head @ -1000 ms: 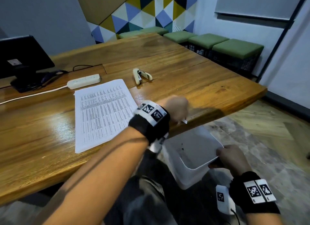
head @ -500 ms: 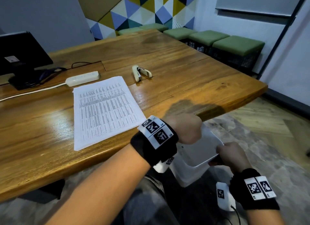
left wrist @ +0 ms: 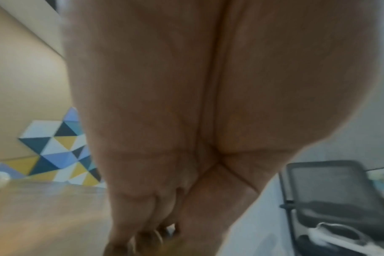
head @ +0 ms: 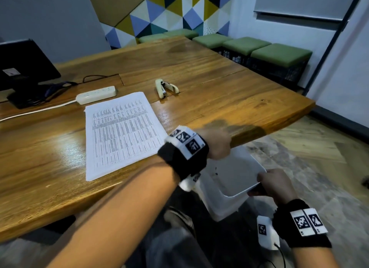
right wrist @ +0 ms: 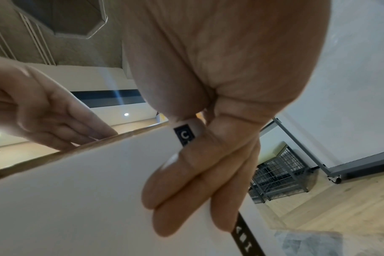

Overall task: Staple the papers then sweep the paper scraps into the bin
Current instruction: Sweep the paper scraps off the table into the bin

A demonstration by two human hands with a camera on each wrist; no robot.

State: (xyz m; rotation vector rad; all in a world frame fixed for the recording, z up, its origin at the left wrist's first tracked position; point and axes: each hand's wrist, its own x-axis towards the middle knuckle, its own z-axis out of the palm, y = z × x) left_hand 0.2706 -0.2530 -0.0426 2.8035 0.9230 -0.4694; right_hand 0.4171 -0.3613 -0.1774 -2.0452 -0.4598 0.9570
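A printed sheaf of papers (head: 121,132) lies flat on the wooden table (head: 199,68), and a cream stapler (head: 165,87) lies beyond it, apart from both hands. My right hand (head: 273,185) grips the rim of the white bin (head: 225,208), held just under the table's near edge; its thumb is inside and its fingers (right wrist: 186,190) lie on the bin's outer wall (right wrist: 77,199). My left hand (head: 219,146) sits at the table edge above the bin, its fingers (right wrist: 55,117) straight and touching the edge (right wrist: 55,154). No paper scraps show; the bin holds a few dark specks.
A white power strip (head: 95,95) and a black monitor (head: 22,68) stand at the table's back left. Green stools (head: 279,54) line the far wall on the right. An office chair (left wrist: 331,190) shows in the left wrist view, a wire crate (right wrist: 278,173) in the right wrist view.
My left hand slid from the tabletop to the near edge above the bin; the small white scrap seen by it a second ago is gone. My right hand kept its hold on the bin.
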